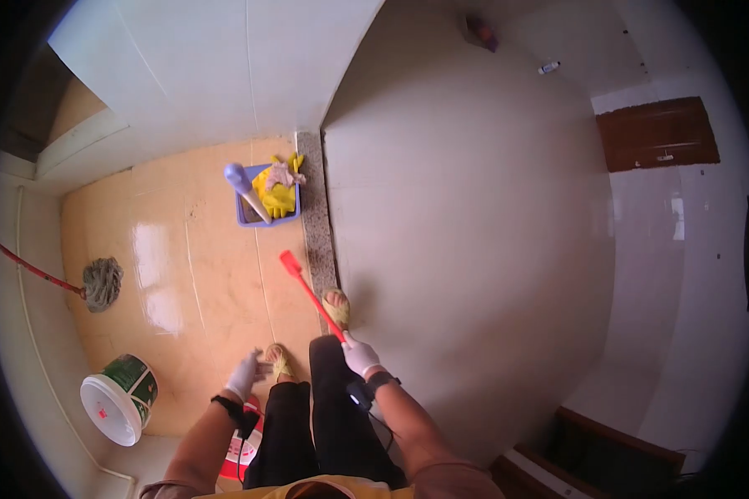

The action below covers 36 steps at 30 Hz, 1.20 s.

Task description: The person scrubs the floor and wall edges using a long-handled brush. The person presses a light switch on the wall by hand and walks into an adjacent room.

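My right hand (360,357), in a white glove, is closed round the lower end of a red long-handled tool (310,291). Its small flat head points up and left over the tiled floor; whether it is a brush or a scraper I cannot tell. My left hand (245,376), gloved too, hangs beside my left leg with fingers apart and nothing in it. Ahead stands a blue-purple basin (270,222) holding yellow rubber gloves (278,200), a pinkish rag (285,175) and a pale-shafted thing with a purple rounded end (238,176).
A grey mop (102,284) with a red handle stands at the left. Nearer is a white bucket (112,409) with a green label. A red and white object (243,449) lies under my left forearm. A speckled stone sill (317,224) borders the grey surface (466,249) on the right.
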Each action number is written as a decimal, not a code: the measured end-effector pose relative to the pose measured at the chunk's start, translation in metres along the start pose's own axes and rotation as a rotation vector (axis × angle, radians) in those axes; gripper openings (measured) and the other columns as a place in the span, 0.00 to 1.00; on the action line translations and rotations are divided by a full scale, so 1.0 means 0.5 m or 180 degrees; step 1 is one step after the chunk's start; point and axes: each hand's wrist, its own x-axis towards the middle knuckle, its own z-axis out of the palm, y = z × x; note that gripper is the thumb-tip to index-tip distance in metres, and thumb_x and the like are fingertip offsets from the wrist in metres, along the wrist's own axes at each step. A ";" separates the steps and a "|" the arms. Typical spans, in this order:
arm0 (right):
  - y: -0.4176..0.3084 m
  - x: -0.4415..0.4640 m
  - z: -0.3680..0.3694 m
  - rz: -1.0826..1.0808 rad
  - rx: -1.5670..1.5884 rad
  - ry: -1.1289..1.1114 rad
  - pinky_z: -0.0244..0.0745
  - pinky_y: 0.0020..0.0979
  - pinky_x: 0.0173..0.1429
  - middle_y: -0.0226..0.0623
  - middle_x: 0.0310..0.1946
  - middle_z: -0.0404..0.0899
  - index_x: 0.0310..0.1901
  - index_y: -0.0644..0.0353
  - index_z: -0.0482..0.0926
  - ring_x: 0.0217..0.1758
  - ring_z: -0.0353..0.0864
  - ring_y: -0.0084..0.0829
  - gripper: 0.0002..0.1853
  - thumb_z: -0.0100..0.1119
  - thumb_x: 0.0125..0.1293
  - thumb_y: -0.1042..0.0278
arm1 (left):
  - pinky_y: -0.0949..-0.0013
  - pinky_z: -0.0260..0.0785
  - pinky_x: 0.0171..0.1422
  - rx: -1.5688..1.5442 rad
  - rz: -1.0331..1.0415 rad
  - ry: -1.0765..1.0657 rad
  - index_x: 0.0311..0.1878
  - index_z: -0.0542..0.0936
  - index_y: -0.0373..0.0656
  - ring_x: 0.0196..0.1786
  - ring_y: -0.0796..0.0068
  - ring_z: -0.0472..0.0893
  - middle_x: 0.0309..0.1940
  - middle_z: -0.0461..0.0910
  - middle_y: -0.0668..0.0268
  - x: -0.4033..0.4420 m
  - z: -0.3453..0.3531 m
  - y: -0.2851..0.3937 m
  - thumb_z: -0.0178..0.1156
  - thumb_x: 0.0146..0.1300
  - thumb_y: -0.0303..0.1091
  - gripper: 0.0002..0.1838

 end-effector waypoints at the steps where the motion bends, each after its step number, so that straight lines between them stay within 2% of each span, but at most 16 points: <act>1: -0.004 0.011 -0.055 0.0025 0.0024 0.0086 0.69 0.51 0.47 0.54 0.39 0.77 0.57 0.43 0.67 0.43 0.75 0.56 0.20 0.40 0.65 0.52 | 0.64 0.67 0.51 -0.0515 0.0086 -0.0094 0.63 0.62 0.47 0.46 0.65 0.77 0.46 0.77 0.58 -0.006 0.016 0.092 0.38 0.66 0.57 0.29; 3: -0.024 0.044 -0.170 0.0129 0.0048 0.0130 0.69 0.50 0.48 0.53 0.40 0.77 0.59 0.41 0.66 0.44 0.75 0.55 0.21 0.39 0.66 0.52 | 0.56 0.64 0.58 -0.1091 0.0602 -0.0288 0.69 0.51 0.46 0.58 0.58 0.72 0.57 0.69 0.53 -0.008 0.043 0.254 0.37 0.65 0.62 0.37; 6: -0.040 0.105 -0.238 0.0428 0.0055 0.0184 0.69 0.49 0.50 0.54 0.41 0.77 0.61 0.44 0.66 0.45 0.75 0.55 0.23 0.38 0.66 0.50 | 0.51 0.66 0.57 -0.1524 0.0852 -0.0192 0.70 0.43 0.43 0.60 0.54 0.69 0.62 0.63 0.49 -0.044 0.097 0.470 0.40 0.63 0.63 0.42; 10: -0.065 0.274 -0.317 0.0223 0.0398 0.0480 0.68 0.48 0.52 0.55 0.41 0.77 0.61 0.48 0.65 0.46 0.75 0.55 0.25 0.38 0.65 0.50 | 0.48 0.67 0.56 -0.2432 0.1049 -0.0925 0.69 0.50 0.42 0.61 0.51 0.66 0.63 0.58 0.48 -0.044 0.146 0.678 0.43 0.62 0.62 0.41; 12: -0.095 0.362 -0.383 0.0268 0.0543 0.0436 0.72 0.39 0.47 0.51 0.40 0.78 0.60 0.50 0.67 0.43 0.78 0.46 0.22 0.42 0.66 0.54 | 0.46 0.67 0.56 -0.2637 0.1221 -0.1289 0.67 0.54 0.41 0.61 0.50 0.65 0.62 0.58 0.47 -0.002 0.160 0.746 0.45 0.62 0.62 0.40; 14: -0.081 0.471 -0.382 0.0225 0.0776 0.0401 0.74 0.37 0.40 0.48 0.35 0.80 0.60 0.50 0.68 0.35 0.80 0.41 0.22 0.42 0.66 0.54 | 0.49 0.68 0.56 -0.2899 0.1304 -0.1289 0.56 0.65 0.37 0.57 0.52 0.70 0.54 0.66 0.48 0.045 0.166 0.773 0.47 0.64 0.50 0.27; 16: -0.182 0.504 -0.465 0.0246 0.0708 0.0107 0.68 0.45 0.54 0.56 0.44 0.75 0.60 0.55 0.65 0.50 0.73 0.54 0.25 0.38 0.65 0.53 | 0.51 0.69 0.55 -0.2917 0.1421 -0.0874 0.48 0.67 0.35 0.54 0.53 0.72 0.49 0.69 0.48 0.065 0.172 0.793 0.48 0.65 0.42 0.19; 17: -0.187 0.542 -0.469 0.0260 0.0850 0.0044 0.68 0.44 0.54 0.56 0.44 0.75 0.61 0.55 0.65 0.50 0.73 0.54 0.25 0.39 0.65 0.53 | 0.64 0.74 0.47 -0.2764 0.1726 -0.0291 0.38 0.65 0.34 0.42 0.62 0.77 0.37 0.72 0.54 0.069 0.185 0.794 0.46 0.63 0.29 0.07; 19: -0.222 0.577 -0.488 0.0237 0.0937 -0.0023 0.68 0.43 0.54 0.56 0.45 0.75 0.61 0.55 0.64 0.50 0.73 0.53 0.25 0.40 0.66 0.54 | 0.72 0.74 0.38 -0.4049 0.1020 -0.1145 0.36 0.64 0.34 0.33 0.69 0.75 0.31 0.69 0.59 0.123 0.142 0.734 0.45 0.60 0.27 0.06; 20: -0.229 0.583 -0.484 0.0141 0.0855 0.0044 0.67 0.39 0.42 0.48 0.36 0.74 0.62 0.52 0.64 0.38 0.72 0.44 0.24 0.41 0.66 0.54 | 0.76 0.73 0.34 -0.4664 0.0640 -0.1592 0.35 0.63 0.34 0.29 0.72 0.74 0.28 0.68 0.61 0.129 0.123 0.706 0.45 0.59 0.25 0.05; 22: -0.251 0.604 -0.475 -0.0130 0.0633 0.0173 0.65 0.30 0.20 0.33 0.19 0.73 0.63 0.47 0.65 0.15 0.69 0.26 0.23 0.44 0.66 0.55 | 0.80 0.67 0.23 -0.4651 0.0580 -0.1158 0.36 0.61 0.36 0.22 0.79 0.68 0.24 0.65 0.65 0.044 0.132 0.686 0.46 0.57 0.27 0.07; 25: -0.281 0.576 -0.436 -0.0223 0.0444 0.0013 0.67 0.33 0.27 0.38 0.25 0.73 0.62 0.47 0.65 0.22 0.71 0.32 0.23 0.43 0.66 0.55 | 0.81 0.65 0.22 -0.5099 0.0672 -0.1082 0.43 0.61 0.34 0.22 0.81 0.67 0.26 0.66 0.65 -0.026 0.093 0.539 0.45 0.58 0.26 0.11; 27: -0.274 0.527 -0.417 -0.0145 0.0332 -0.0193 0.70 0.38 0.43 0.50 0.38 0.75 0.62 0.49 0.65 0.39 0.75 0.44 0.24 0.42 0.66 0.54 | 0.81 0.64 0.22 -0.4969 0.0811 -0.0787 0.50 0.60 0.36 0.22 0.82 0.67 0.28 0.66 0.65 -0.093 0.086 0.423 0.44 0.59 0.26 0.15; 32: -0.273 0.393 -0.388 -0.0068 -0.0112 -0.0438 0.75 0.37 0.33 0.49 0.36 0.79 0.61 0.50 0.66 0.29 0.80 0.41 0.23 0.41 0.66 0.54 | 0.81 0.65 0.21 -0.4920 0.0797 -0.0453 0.54 0.61 0.46 0.21 0.82 0.66 0.30 0.67 0.64 -0.235 0.082 0.159 0.44 0.59 0.27 0.18; 33: -0.289 0.328 -0.377 0.0143 -0.0118 -0.0681 0.72 0.36 0.26 0.44 0.26 0.79 0.61 0.49 0.66 0.21 0.77 0.36 0.23 0.41 0.66 0.55 | 0.81 0.65 0.20 -0.5040 0.0711 -0.0129 0.54 0.61 0.48 0.20 0.82 0.67 0.29 0.68 0.64 -0.267 0.095 0.066 0.45 0.59 0.29 0.17; 36: -0.323 0.167 -0.321 0.0132 -0.0370 -0.0885 0.69 0.34 0.23 0.38 0.20 0.74 0.62 0.47 0.66 0.17 0.73 0.31 0.23 0.41 0.66 0.55 | 0.81 0.65 0.19 -0.5140 0.0742 0.0140 0.53 0.62 0.50 0.20 0.81 0.68 0.28 0.68 0.65 -0.339 0.107 -0.173 0.45 0.59 0.30 0.17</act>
